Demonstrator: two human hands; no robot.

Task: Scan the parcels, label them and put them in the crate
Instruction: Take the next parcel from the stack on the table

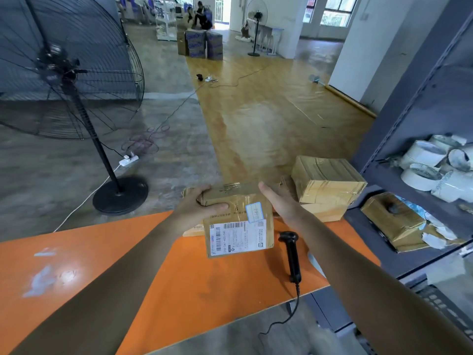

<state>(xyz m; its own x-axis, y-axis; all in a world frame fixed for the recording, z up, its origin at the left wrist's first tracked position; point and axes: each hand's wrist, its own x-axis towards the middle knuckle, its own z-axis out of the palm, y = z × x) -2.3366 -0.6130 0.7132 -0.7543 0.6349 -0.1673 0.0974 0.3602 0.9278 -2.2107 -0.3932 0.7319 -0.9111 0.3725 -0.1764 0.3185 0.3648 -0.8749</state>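
1. Left hand point(199, 204) grips the parcel point(238, 221) at its upper left corner, thumb on the face and fingers curled over the top. Right hand point(280, 201) is released, fingers straight, just beside the parcel's right edge; contact unclear.
2. Parcel is up, tilted over the far side of the orange table point(194, 283): brown taped cardboard, white barcode label point(236, 238) low on its face, small blue-bordered sticker point(254, 212) above.
3. On the right, the grey shelf unit point(404, 103) holds white tape rolls point(432, 165), with a torn carton point(394, 221) one level down.
4. More boxes point(327, 180) are stacked at the table's far right edge. The black scanner point(291, 254) lies near the front edge, cable dropping over. Standing fan point(64, 73) is left, open floor beyond.
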